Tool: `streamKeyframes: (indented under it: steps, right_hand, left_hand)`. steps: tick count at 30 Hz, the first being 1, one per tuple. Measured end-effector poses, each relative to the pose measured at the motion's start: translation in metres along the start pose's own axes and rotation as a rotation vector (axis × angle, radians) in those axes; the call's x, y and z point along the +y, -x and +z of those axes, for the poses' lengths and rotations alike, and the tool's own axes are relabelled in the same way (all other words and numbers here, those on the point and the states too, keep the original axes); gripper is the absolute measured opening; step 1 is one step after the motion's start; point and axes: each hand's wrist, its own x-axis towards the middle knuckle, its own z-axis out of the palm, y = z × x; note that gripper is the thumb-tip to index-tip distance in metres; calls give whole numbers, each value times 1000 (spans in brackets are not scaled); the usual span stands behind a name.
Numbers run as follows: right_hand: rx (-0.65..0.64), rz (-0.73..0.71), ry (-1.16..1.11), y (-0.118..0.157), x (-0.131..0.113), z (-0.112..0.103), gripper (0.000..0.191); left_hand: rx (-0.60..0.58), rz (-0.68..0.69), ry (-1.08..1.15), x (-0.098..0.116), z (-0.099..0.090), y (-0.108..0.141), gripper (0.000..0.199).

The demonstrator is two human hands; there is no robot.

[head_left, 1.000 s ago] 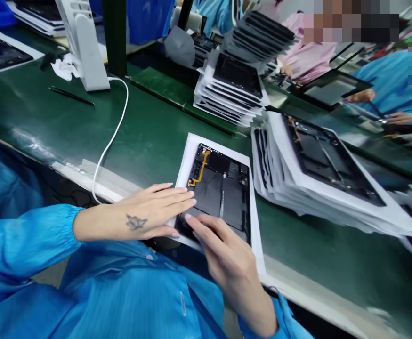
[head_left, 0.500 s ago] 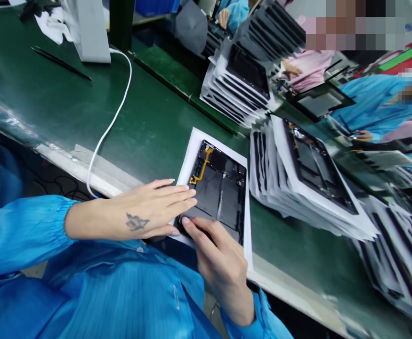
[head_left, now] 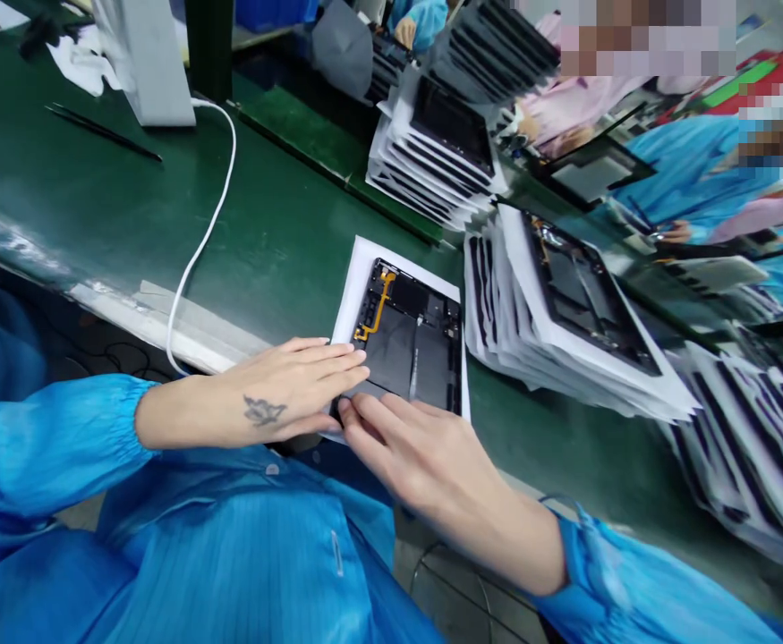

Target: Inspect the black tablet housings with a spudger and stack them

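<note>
An opened tablet [head_left: 395, 353] with dark insides lies on a white sheet [head_left: 346, 309] in front of me. An orange ribbon cable [head_left: 382, 306] runs down its left side. My left hand [head_left: 284, 389] rests flat over the tablet's left edge, fingers stretched out. Thumb and fingers of my right hand [head_left: 418, 447] are curled together at the tablet's near left corner, touching it. Whatever they may pinch there is hidden behind the fingers. Both hands cover the near end of the tablet.
To the right stands a stack of tablets between white sheets [head_left: 498, 322], with another stack [head_left: 424, 152] behind it. Black tweezers [head_left: 104, 131] and a white cable [head_left: 213, 224] lie on the green table [head_left: 284, 233]. Co-workers in blue and pink sit across.
My right wrist and forearm have swung out to the right and flattened, while its fingertips stay at the same corner. The left hand has hardly moved. The view has shifted slightly.
</note>
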Motion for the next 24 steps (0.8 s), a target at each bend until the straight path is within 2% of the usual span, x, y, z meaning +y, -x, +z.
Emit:
streamKeyframes:
  steps: [7,15,19,24]
  right_hand:
    - [19,49,34,2,-7,3,31]
    - [-23,61,26,1,-8,1,32]
    - [13,94,17,1,-7,11,28]
    - [134,189,-201,21,-5,14,31]
  left_hand:
    - [-4,0,-13,0,3,-2,47]
    - [-19,-2,-43,-1,10,-2,48]
    - [-65,-7,-75,-3,10,-1,47]
    - [-28,-24,-160,-2,2,11,62]
